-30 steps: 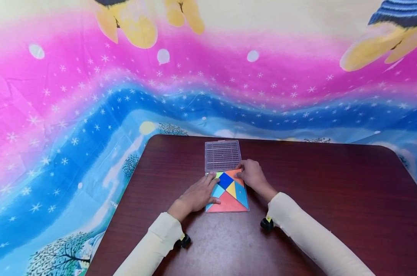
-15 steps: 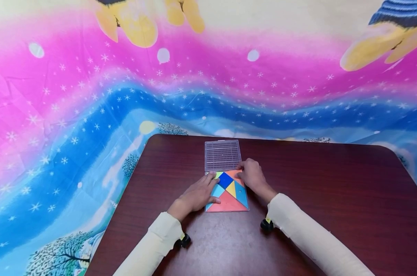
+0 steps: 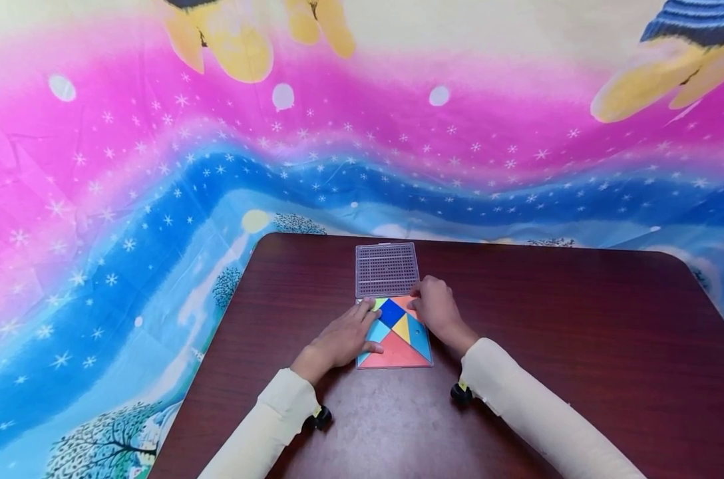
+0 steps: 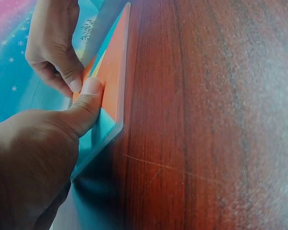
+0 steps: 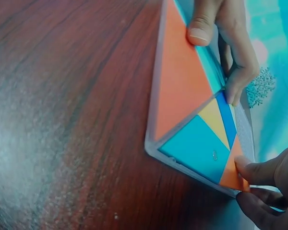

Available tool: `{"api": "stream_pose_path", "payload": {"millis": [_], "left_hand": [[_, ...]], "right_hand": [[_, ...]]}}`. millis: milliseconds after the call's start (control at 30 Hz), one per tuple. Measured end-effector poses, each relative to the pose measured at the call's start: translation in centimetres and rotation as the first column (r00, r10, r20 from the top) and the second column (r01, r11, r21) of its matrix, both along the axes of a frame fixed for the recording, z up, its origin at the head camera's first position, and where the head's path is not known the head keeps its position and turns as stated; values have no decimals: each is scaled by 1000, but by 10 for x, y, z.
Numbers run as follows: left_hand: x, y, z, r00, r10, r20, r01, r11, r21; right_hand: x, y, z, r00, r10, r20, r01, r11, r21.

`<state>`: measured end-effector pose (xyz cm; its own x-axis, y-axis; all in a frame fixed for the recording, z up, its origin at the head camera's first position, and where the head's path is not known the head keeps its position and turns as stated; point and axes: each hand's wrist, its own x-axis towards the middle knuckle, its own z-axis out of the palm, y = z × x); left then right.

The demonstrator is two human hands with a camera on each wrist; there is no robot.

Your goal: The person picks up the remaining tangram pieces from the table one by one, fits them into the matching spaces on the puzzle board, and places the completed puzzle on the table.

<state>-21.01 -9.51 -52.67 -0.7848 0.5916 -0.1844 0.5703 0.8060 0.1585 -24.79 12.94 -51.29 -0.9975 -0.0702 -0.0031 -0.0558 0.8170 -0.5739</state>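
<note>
A clear square case (image 3: 396,367) lies on the table with flat coloured tangram pieces filling it. Across its left side rests my left hand (image 3: 344,336), fingers extended over a light-blue piece (image 3: 377,332) and a yellow-green one, thumb on the big coral triangle (image 3: 396,354). At the far right corner my right hand (image 3: 438,306) pinches a smaller orange triangle (image 5: 232,170), thumb on top and a finger at its outer edge. Between the hands show a dark-blue square (image 3: 392,313), a yellow triangle (image 3: 401,327) and a teal triangle (image 3: 420,340).
The case's lid (image 3: 387,269), with a dotted grid, lies folded back beyond the pieces. Dark reddish wood makes up the table (image 3: 565,346). A printed cloth (image 3: 362,159) hangs behind the table's far edge. Dark wrist cameras (image 3: 461,392) sit at both cuffs.
Both hands keep their places on the pieces. My right wrist and sleeve have shifted very slightly toward the left and down.
</note>
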Motion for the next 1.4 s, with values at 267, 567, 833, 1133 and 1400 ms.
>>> {"api": "stream_pose_path", "payload": {"millis": [267, 567, 833, 1133, 1400], "left_hand": [[0, 0, -1, 1000, 0, -7, 0, 1000, 7], [-1, 1, -1, 1000, 3, 6, -3, 1000, 0], [-2, 0, -2, 1000, -13, -22, 13, 1000, -20], [-3, 2, -1, 1000, 1, -11, -1, 1000, 13], [-3, 1, -3, 999, 31, 11, -32, 997, 65]], "right_hand": [[10, -4, -5, 991, 53, -126, -37, 991, 129], [22, -7, -11, 977, 121, -177, -68, 958, 277], [29, -8, -14, 967, 144, -208, -76, 949, 304], [30, -6, -14, 975, 128, -181, -71, 954, 292], [28, -3, -12, 979, 130, -156, -86, 961, 261]]}}
